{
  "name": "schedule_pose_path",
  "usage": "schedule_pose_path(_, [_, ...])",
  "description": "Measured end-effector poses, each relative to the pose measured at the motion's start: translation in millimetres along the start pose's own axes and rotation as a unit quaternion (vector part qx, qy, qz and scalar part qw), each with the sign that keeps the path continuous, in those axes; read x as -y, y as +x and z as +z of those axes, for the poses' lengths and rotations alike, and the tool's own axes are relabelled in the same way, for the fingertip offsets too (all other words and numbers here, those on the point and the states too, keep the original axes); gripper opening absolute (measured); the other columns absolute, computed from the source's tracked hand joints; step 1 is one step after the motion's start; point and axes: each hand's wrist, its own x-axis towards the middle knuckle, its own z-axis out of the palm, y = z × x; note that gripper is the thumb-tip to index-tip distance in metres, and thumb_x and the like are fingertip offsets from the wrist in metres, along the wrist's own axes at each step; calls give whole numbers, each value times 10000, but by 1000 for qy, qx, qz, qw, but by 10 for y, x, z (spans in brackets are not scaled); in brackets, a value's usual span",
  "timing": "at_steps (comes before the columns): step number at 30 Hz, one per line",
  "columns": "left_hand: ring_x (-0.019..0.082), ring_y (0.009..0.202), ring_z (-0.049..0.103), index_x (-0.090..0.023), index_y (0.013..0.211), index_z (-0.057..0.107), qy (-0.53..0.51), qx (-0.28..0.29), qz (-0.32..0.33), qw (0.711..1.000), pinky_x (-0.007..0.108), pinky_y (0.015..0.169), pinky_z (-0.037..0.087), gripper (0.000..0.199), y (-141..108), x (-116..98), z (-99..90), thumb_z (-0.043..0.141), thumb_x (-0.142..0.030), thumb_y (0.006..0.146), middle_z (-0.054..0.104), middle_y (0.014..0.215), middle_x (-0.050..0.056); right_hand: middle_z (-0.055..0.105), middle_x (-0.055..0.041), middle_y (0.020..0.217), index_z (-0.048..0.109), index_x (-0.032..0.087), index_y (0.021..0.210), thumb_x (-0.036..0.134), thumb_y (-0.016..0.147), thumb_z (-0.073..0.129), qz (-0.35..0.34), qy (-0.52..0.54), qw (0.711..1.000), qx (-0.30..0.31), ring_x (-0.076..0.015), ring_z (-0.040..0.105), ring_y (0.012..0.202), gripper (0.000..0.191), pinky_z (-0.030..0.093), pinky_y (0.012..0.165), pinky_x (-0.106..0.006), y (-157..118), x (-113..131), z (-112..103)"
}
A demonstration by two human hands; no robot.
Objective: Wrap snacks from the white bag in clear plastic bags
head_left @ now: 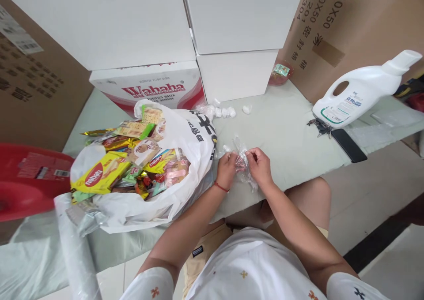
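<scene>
My left hand (225, 171) and my right hand (260, 166) are close together over the front of the table. Between them is a crinkled clear plastic bag (244, 170) with something reddish in it, too small to make out. The fingers of both hands are closed on the bag, the left at its left side and the right at its upper right edge. Just left of my left hand is a large white plastic bag (198, 152), open and full of packaged snacks, among them a yellow snack pack (102, 172). Small white wrapped pieces (224, 112) lie beyond my hands.
White boxes (236, 75) and a Wahaha carton (152, 86) stand at the back. To the right are a white detergent bottle (357, 97), keys (319, 125) and a black phone (348, 145). A plastic roll (76, 247) and a red basin (29, 181) are at left.
</scene>
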Motion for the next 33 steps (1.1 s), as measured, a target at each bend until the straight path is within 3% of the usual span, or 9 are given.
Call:
schedule_pose_path(5, [104,389,372,-231,745,502,81,-66,49,993,231,405,260,356,77,129,15,538,-524,945,417,466,-71,566,20,679,585,226,768,456,884,571,43,44,998,16,-151,466,626,258,374,620,-274,62,-25,-58])
schedule_pose_path(9, [110,418,394,-230,715,518,115,-70,106,985,230,436,249,352,148,151,-71,566,-508,925,388,469,-75,507,45,621,588,219,707,483,796,652,95,107,989,38,-128,397,581,285,335,574,-263,135,-69,-157])
schedule_pose_path(14, [107,427,381,-221,717,538,136,-104,106,980,227,443,251,362,147,83,-131,571,-523,914,376,480,-76,427,67,580,579,221,699,515,753,670,139,135,980,42,-111,326,540,312,281,508,-249,190,-202,-345])
schedule_pose_path(18, [92,385,328,-212,759,573,140,-105,81,981,215,411,231,373,75,7,-119,563,-551,916,333,448,-88,455,63,613,561,225,734,510,751,669,153,160,975,19,-112,396,569,305,348,515,-234,222,-288,-510])
schedule_pose_path(22, [83,370,313,-213,786,569,120,-85,87,985,208,382,219,417,5,3,-20,574,-616,892,331,440,-93,607,11,814,499,242,801,492,793,627,183,208,960,-50,-134,547,675,281,460,568,-255,257,-333,-578])
schedule_pose_path(24, [78,370,324,-214,794,564,116,-76,100,985,201,377,231,436,-6,29,53,572,-639,886,339,452,-94,621,14,783,462,256,827,461,853,563,177,165,967,-82,-141,546,605,230,440,545,-269,302,-363,-598])
schedule_pose_path(28, [77,368,343,-212,785,552,129,-83,109,982,195,360,224,441,73,41,127,566,-642,885,336,461,-94,534,38,595,425,265,815,358,917,487,88,-16,990,-108,-168,496,525,151,385,583,-303,501,-484,-748])
schedule_pose_path(33, [79,361,317,-212,774,513,150,-141,79,975,197,350,182,393,270,-71,-16,510,-578,916,310,474,-100,558,19,611,432,254,829,296,935,440,62,-104,988,-100,-172,514,544,114,373,628,-305,815,-677,-1084])
